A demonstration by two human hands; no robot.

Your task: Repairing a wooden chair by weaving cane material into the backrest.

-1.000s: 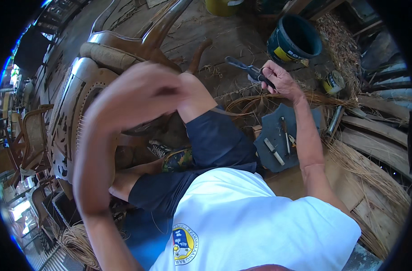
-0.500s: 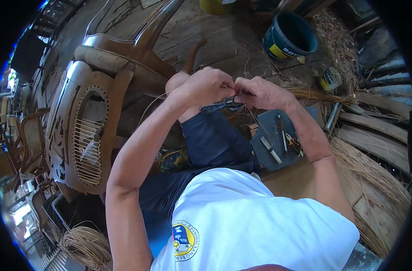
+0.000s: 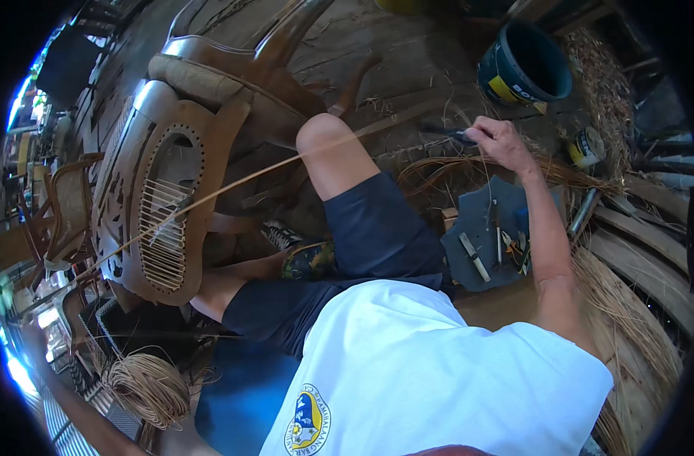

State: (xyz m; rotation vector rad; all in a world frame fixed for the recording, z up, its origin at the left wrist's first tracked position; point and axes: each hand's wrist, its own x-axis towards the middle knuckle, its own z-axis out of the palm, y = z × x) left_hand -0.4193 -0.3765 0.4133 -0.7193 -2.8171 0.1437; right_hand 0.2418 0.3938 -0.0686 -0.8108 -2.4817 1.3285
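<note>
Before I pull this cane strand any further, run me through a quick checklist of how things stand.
1. Right hand grips a dark tool: ok.
2. Left hand in view: not ok, it is out of the picture, so its grip cannot be checked.
3. Cane strand runs in a taut line across the chair back: ok.
4. Strand passes over the knee; whether it touches: cannot tell.
5. Spare tools lie on the dark mat beside the right arm: ok.
6. Cane coil lies low on the left: ok.

Glossy carved wood chair [image 3: 172, 190] w/ cane weave; matt plastic bucket [image 3: 523, 64].
</note>
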